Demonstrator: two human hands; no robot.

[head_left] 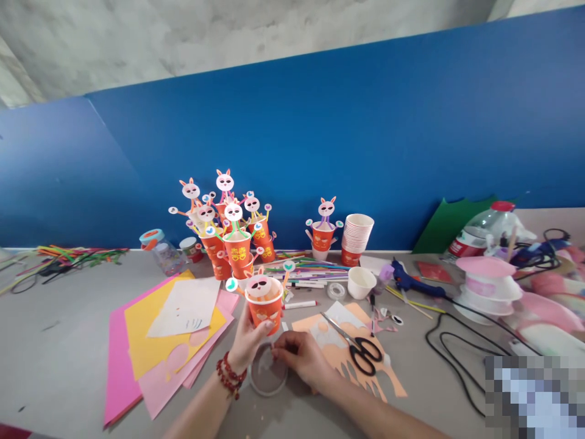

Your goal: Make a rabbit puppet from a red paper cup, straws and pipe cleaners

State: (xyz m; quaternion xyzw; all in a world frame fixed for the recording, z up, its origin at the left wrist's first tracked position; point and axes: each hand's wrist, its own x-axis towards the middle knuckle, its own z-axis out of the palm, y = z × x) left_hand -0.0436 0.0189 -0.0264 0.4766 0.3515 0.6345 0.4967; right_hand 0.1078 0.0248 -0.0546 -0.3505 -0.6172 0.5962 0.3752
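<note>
My left hand (249, 338) is wrapped round a red paper cup (265, 308), holding it upright. A paper bunny face (261, 285) shows at its rim, and two arms with round paper ends stick out at the sides. Just below and to the right, my right hand (299, 356) has its thumb and fingers pinched together; what they hold, if anything, is too small to make out. The fingertips are at the edge of a round, clear, dish-like thing (269, 390) on the table. Beside this hand, black-handled scissors (363, 353) lie on cut peach paper (393, 375).
Several finished bunny cups (237, 250) stand at the back, with one bunny cup (322, 235) apart near stacked cups (358, 238). Coloured paper (121, 360) lies left. A white cup (362, 282), tape roll (337, 291), blue glue gun (415, 283) and black cable (450, 360) lie right.
</note>
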